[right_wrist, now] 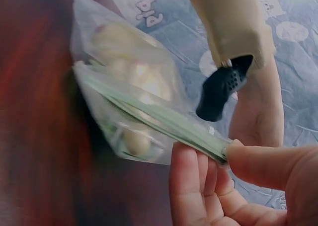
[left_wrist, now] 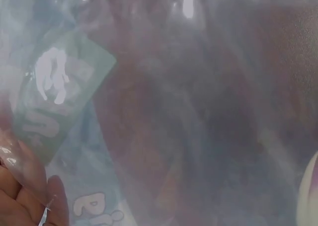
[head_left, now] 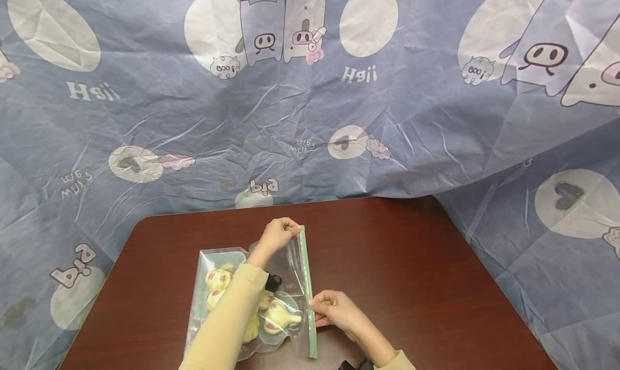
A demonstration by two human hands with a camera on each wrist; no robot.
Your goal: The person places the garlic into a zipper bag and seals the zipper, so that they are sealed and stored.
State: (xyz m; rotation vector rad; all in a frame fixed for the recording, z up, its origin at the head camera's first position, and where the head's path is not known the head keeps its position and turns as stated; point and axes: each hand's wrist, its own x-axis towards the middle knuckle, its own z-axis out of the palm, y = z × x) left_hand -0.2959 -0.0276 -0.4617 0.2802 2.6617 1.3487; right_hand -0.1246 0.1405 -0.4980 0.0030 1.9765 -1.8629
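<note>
A clear zip bag [head_left: 289,260] with a green zip strip [head_left: 311,324] along its right edge lies across the front of the table. Inside show several pale yellow, rounded things [head_left: 281,316] with pinkish patches, some bulb-shaped. My left hand [head_left: 280,233] pinches the strip's far end, its sleeve crossing over the bag. Partway down the strip, my right hand [head_left: 339,310] holds it between thumb and fingers, as the right wrist view shows closely. Through the plastic, the left wrist view catches a green printed label [left_wrist: 64,92] and the left fingers [left_wrist: 20,196].
The dark reddish-brown table [head_left: 411,273] extends to the right and behind the bag. A blue cloth [head_left: 271,117] printed with pigs hangs around it. Each wrist bears a black camera, the left one [right_wrist: 218,92] close above the bag.
</note>
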